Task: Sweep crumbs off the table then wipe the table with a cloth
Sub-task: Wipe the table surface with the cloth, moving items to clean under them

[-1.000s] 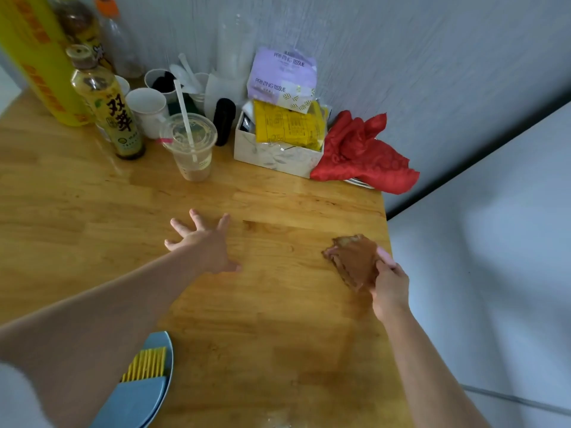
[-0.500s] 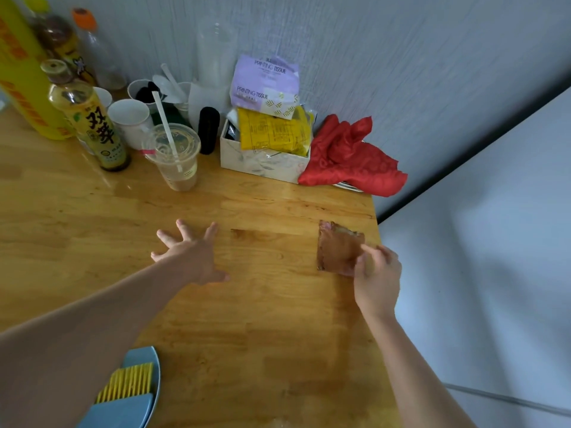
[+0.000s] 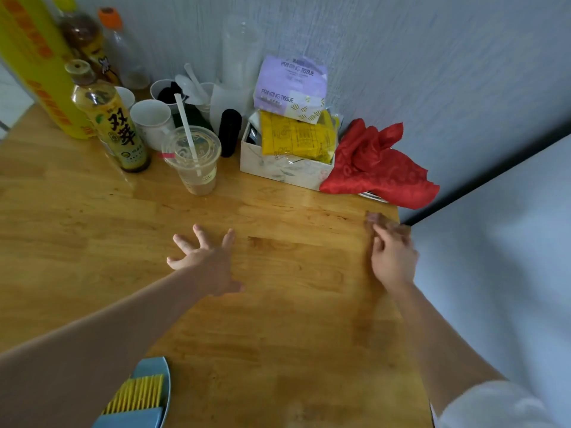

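1. Head view: your right hand [image 3: 392, 254] presses the brown cloth [image 3: 375, 218] flat at the bench's [image 3: 278, 319] far right corner, just short of the red rag [image 3: 377, 168]. Motion blur hides the fingers, so you cannot tell whether they pinch the cloth or only push it.
2. Most of the cloth sits under that hand; only a blurred edge shows beyond the fingertips, toward the rag. Its long axis cannot be read.
3. Your left hand [image 3: 205, 257] is released, fingers spread, and holds nothing; whether it touches the wood or hovers just above is unclear. It lies well left of the cloth, nearer the drink cup [image 3: 193, 162].
4. The cloth belongs to the right hand, and the unwiped bench lies left of the cloth and back toward you, so the next stroke probably pulls that way.
5. Judged from the brush [image 3: 139, 396] lying idle at the near edge, sweeping looks done and wiping is under way.
6. Keep strokes short of the rag and the cup.
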Available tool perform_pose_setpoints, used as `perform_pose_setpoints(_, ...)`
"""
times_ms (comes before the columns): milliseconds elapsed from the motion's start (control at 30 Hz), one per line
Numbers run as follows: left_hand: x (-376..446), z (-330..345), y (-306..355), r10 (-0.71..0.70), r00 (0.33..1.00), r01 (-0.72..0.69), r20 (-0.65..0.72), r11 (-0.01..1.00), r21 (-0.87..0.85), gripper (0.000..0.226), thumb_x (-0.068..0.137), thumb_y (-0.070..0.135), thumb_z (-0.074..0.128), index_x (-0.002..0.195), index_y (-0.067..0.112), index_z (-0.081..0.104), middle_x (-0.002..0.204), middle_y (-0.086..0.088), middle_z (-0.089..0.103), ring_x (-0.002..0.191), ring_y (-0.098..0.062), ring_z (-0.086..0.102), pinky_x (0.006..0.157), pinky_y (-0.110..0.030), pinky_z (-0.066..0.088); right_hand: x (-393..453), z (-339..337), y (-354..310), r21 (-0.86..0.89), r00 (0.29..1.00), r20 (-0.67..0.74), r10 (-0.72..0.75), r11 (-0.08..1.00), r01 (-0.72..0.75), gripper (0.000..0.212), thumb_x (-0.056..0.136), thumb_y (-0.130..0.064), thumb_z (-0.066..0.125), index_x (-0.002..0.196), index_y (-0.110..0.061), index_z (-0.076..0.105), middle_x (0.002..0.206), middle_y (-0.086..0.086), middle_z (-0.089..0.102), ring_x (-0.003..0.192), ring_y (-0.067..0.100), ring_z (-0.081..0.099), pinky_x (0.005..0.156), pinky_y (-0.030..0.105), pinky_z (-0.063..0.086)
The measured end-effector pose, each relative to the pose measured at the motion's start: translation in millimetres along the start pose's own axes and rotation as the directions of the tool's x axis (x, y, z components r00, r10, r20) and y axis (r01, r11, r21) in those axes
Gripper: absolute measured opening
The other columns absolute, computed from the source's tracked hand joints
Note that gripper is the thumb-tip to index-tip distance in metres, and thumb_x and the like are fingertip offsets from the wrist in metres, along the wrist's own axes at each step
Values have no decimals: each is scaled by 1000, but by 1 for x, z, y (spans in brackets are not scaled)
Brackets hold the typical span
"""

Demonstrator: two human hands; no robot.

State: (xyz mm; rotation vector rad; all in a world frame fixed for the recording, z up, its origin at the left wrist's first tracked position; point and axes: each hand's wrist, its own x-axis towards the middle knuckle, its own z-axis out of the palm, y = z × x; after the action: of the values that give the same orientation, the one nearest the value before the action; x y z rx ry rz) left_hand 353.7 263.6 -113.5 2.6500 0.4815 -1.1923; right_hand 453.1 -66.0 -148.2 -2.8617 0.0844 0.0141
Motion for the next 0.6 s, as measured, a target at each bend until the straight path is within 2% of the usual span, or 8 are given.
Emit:
perform_pose_setpoints(67,1,0,1,-3,1000,3,5,1000,14,121,78,68,68,152,40,-23,156,-25,-33,142,-62,-13,112,-71,24,15,11,-7,-6,990,36,133,991,-133,43,102,-25,47,144,-27,51,156,6,41,148,37,22,123,50,14)
perform_pose_setpoints(167,5,0,3,-11,1000,10,10,1000,20,122,78,70,67,151,40,-26,155,-25,-34,142,-63,-13,111,-71,25,-10,36,-63,-16,973,54,-224,974,225,47,98,-25,50,146,-22,49,154,8,43,147,40,26,123,48,-2)
perform_pose_setpoints(267,5,0,2,-12,1000,12,6,1000,12,122,76,70,68,151,41,-25,156,-24,-34,142,-62,-13,111,-71,25,-59,40,-109,106,752,215,-623,780,617,49,103,-19,43,151,-27,39,161,-9,25,154,21,7,126,47,3)
perform_pose_setpoints(333,4,1,-1,0,1000,0,-5,1000,9,122,75,70,69,151,43,-23,157,-22,-32,143,-61,-13,112,-70,25,-63,35,-98,120,701,283,-654,749,651,57,104,-12,40,155,-36,28,166,-12,7,154,16,-7,126,48,6)
perform_pose_setpoints(400,4,1,-5,26,999,-26,-21,1000,-4,119,76,71,69,152,46,-20,160,-18,-28,144,-58,-10,112,-66,31,-44,29,-61,98,835,179,-520,854,511,68,99,-4,44,157,-36,23,168,-3,6,155,24,3,122,53,24)
perform_pose_setpoints(467,3,-5,-19,60,995,-62,-75,998,-28,109,80,71,64,154,47,-12,163,-14,-14,147,-54,1,108,-56,41,-17,21,-23,62,977,85,-195,980,190,63,100,-8,43,158,-23,22,167,7,11,153,31,15,114,53,38)
perform_pose_setpoints(533,6,-12,-36,75,984,-81,-165,996,-32,99,83,71,59,156,46,-3,163,-11,1,146,-48,15,104,-51,46,3,14,-2,-21,996,64,58,998,-56,53,103,-15,37,155,-10,27,166,12,15,153,33,10,122,51,24)
perform_pose_setpoints(600,13,-19,-59,28,978,-41,-205,997,-58,100,81,71,61,155,49,-2,163,-11,-3,147,-49,8,107,-57,42,12,16,-13,-64,983,72,171,984,-167,53,104,-20,31,156,-9,23,167,12,13,154,32,3,125,48,8)
